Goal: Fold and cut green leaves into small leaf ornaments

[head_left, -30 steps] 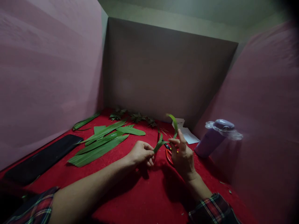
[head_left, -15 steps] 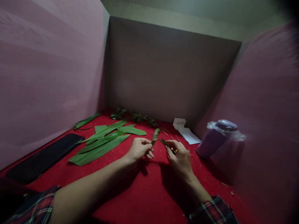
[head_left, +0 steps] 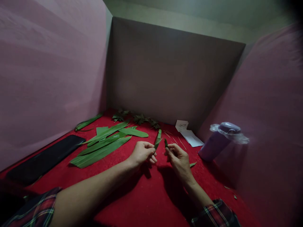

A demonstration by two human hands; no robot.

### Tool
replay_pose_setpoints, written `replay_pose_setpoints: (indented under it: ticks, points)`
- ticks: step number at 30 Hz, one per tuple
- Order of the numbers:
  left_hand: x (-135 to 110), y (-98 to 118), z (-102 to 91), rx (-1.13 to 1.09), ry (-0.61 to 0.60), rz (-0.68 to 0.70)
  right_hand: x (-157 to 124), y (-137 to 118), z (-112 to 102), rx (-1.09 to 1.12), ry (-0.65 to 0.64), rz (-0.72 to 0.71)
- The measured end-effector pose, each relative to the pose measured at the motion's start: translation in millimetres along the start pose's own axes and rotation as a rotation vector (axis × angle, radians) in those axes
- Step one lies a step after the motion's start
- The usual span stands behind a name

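Between thumb and fingers, my left hand pinches a folded strip of green leaf that points up and away from me. Close by on the right, my right hand is closed on a short, dark green leaf piece. A small gap shows between the two pieces. Both hands are held over the red cloth. Left of my left hand lie several long green leaves, overlapping one another.
Leafy sprigs lie along the back board. Thin sticks and white papers are at the back right, beside a purple bottle with clear plastic around its top. A black flat object lies left. Pink walls flank both sides.
My right hand has shifted slightly left, and its leaf piece now points upward, apart from the left strip. A bit of green on the cloth beside my right wrist is now visible.
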State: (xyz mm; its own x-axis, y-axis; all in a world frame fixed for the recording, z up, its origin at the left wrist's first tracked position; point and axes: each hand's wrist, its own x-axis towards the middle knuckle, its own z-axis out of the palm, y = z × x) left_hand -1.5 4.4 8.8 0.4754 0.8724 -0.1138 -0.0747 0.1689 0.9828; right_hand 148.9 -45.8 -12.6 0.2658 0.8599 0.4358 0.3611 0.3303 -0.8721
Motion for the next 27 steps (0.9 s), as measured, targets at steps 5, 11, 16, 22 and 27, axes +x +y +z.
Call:
replay_pose_setpoints:
  ticks: [5, 11, 16, 22, 27]
  points:
    - [-1.5, -1.0, 0.2, -0.008, -0.051, 0.020, -0.5, -1.7, 2.6, 0.082, -0.030, 0.036]
    - [-3.2, -2.0, 1.7, 0.054, -0.130, -0.014, -1.9, -4.5, 5.7, 0.109, -0.002, 0.073]
    - [-3.8, -2.8, 3.2, 0.043, -0.136, -0.018, -1.8, -4.0, 6.9, 0.068, -0.013, 0.068]
    - [-4.9, -2.0, 3.4, 0.041, -0.124, -0.041, -2.2, -9.2, 7.2, 0.061, 0.020, 0.041]
    - [-3.5, -2.2, 1.4, 0.029, -0.106, -0.020, -3.2, -9.2, 7.6, 0.071, 0.024, 0.043]
